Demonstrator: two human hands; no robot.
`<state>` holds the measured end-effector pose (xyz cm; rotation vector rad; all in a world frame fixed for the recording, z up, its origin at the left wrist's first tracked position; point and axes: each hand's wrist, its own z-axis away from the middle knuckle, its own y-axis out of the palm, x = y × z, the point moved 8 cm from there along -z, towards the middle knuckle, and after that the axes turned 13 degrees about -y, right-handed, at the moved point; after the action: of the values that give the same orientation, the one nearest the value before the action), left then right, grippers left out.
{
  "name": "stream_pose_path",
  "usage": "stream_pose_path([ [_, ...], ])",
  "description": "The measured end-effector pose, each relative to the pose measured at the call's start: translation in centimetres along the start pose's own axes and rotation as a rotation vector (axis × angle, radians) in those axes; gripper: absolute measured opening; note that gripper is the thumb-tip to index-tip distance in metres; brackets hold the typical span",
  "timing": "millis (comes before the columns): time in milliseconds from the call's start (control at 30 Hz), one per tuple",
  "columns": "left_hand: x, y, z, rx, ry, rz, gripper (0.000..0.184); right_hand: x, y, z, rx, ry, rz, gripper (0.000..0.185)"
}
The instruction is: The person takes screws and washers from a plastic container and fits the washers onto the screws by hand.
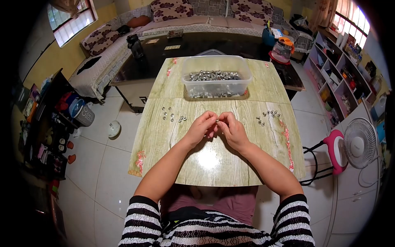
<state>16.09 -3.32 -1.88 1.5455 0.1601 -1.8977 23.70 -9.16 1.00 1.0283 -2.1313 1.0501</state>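
My left hand [203, 128] and my right hand [231, 129] meet above the middle of the wood-patterned table [173, 152], fingertips pinched together. Between them shows a small shiny metal piece [217, 120]; the fingers cover most of it, so its exact shape is hidden. To the left of my hands lie several small metal nuts or rings [172, 115]. On the right are several small metal screws [269, 114] with wider heads. Behind my hands stands a clear plastic box [214, 87] with a heap of small metal parts [214, 75] inside.
Beyond the table is a dark glossy table [197, 41] with a dark bottle [135, 46] and a jar with an orange lid [282, 50]. A white fan [358, 143] and a pink-backed chair [336, 152] stand at right. A grey bin [84, 115] is on the left floor.
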Motion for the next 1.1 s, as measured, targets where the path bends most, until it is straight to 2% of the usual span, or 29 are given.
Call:
stream_pose_path([
  [167,0.38,-0.36,-0.42,0.038,0.038,-0.045,0.023,0.94,-0.05,-0.19,0.010,-0.036,0.060,0.015],
  [367,0.48,-0.25,-0.12,-0.024,-0.064,-0.048,0.024,0.72,-0.26,-0.11,-0.001,-0.056,0.079,0.014],
  [500,-0.09,-0.14,0.06,-0.021,-0.006,-0.027,0.024,0.34,-0.05,-0.09,0.012,0.020,-0.002,0.016],
  [667,0.18,-0.24,-0.20,0.025,0.022,-0.074,0.024,0.48,0.03,-0.06,0.009,-0.041,0.057,0.015],
  [867,0.23,-0.21,-0.10,-0.046,-0.038,-0.071,0.024,0.70,-0.21,-0.11,-0.002,-0.033,0.045,0.016],
  [1100,0.22,-0.27,-0.29,0.005,0.046,-0.077,0.023,0.49,-0.03,-0.15,0.006,-0.038,0.059,0.015],
])
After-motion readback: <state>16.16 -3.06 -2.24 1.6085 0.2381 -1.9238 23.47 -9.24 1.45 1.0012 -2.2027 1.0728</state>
